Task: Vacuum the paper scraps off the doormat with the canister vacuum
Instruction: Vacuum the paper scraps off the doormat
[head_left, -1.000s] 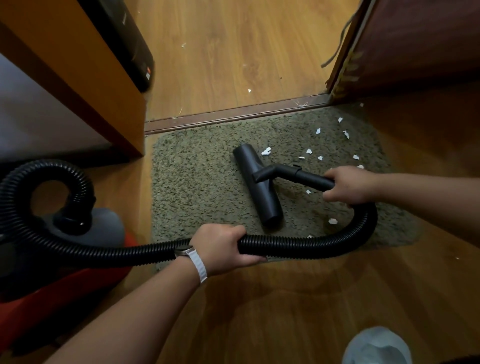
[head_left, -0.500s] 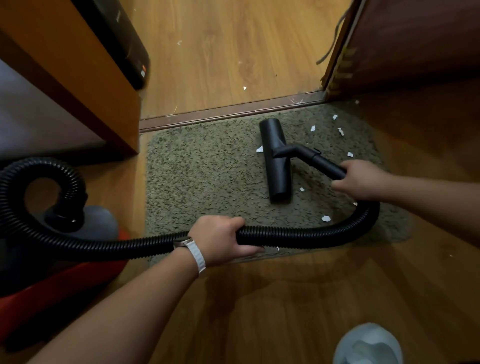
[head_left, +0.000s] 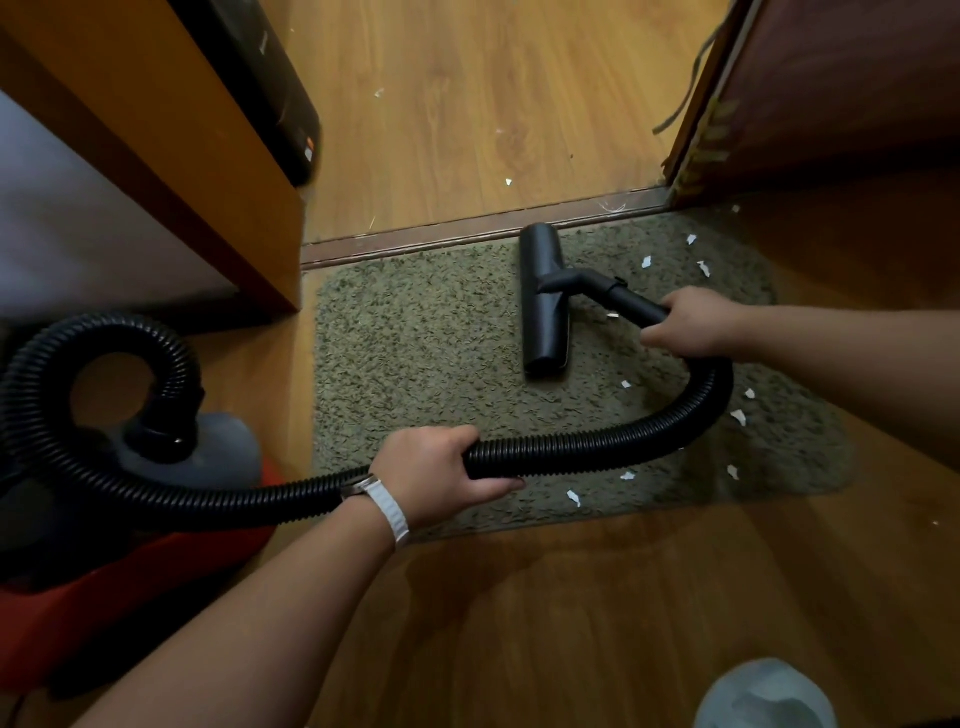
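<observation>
A shaggy olive doormat (head_left: 415, 353) lies before the door sill. The black floor nozzle (head_left: 543, 296) rests on the mat's far middle, its far end near the sill. My right hand (head_left: 691, 327) grips the black wand just behind the nozzle. My left hand (head_left: 436, 475) grips the ribbed black hose (head_left: 623, 441), which curves from the wand back to the red and grey canister vacuum (head_left: 130, 519) at the left. White paper scraps (head_left: 737, 415) lie on the mat's right side and near edge, several more near the far right corner.
A wooden cabinet (head_left: 156, 145) stands at the left with a black box (head_left: 275, 93) behind it. The brown sill (head_left: 467, 228) crosses the doorway and a dark door (head_left: 831, 88) stands at the right. A few scraps lie on the far floor. A pale object (head_left: 763, 696) sits bottom right.
The nozzle has moved away from me and to the right, up to the sill. The scrap that lay beside its far end is gone from view. My left hand stays on the hose.
</observation>
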